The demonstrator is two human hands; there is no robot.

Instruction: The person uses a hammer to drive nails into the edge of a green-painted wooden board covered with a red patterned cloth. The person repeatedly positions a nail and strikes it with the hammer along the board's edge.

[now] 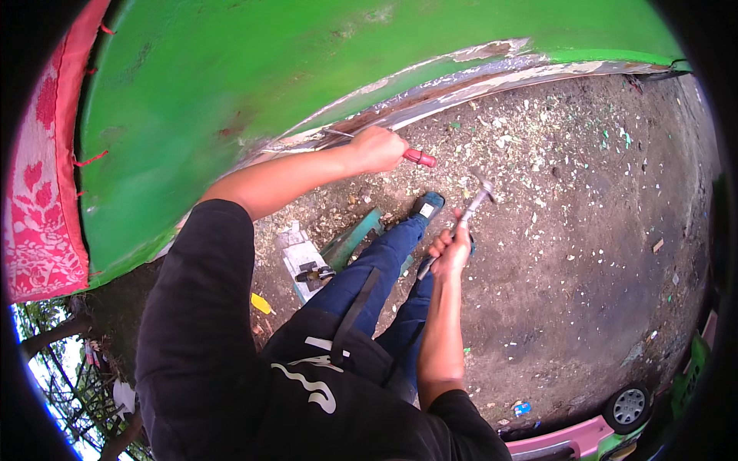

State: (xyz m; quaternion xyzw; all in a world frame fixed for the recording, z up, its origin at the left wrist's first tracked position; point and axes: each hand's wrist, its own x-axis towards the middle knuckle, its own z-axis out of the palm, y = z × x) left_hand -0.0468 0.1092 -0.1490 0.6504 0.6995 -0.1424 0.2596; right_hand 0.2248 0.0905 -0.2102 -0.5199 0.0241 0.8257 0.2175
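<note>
My left hand (377, 151) is closed around a red-handled chisel or screwdriver (421, 158). The tool's thin metal shank points at the scraped lower edge (398, 109) of a green painted vehicle body panel (230, 75); whether its tip touches there I cannot tell. Bare metal, brown patches and flaking paint show along that edge. In my right hand (452, 249) is a metal claw hammer (479, 199), gripped by its shaft. Its head is over the ground, apart from the red-handled tool and the panel.
Paint chips (519, 144) litter the dirt ground. By my legs lie a green piece (351, 239), a whitish block (300, 253) with a dark tool (315, 274), and a yellow scrap (260, 303). A patterned red cloth (46, 230) hangs left; a wheel (628, 406) stands lower right.
</note>
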